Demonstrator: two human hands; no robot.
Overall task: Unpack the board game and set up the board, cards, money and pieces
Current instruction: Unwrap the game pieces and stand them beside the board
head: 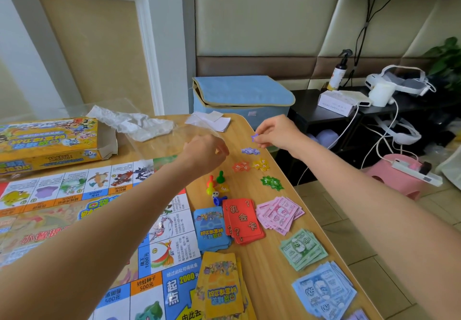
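The game board lies unfolded on the wooden table. My right hand pinches a small purple token above a purple token pile. My left hand holds a clear plastic bag with curled fingers. Red tokens, yellow tokens and green tokens lie in separate piles. Coloured pawns and dice stand beside the board. Blue cards, red cards and yellow cards sit in stacks. Pink money, green money and blue money lie to the right.
The yellow game box rests at the table's back left beside crumpled white wrapping. Paper slips lie at the far edge. A blue fabric box stands behind the table. The table's right edge runs close to the money.
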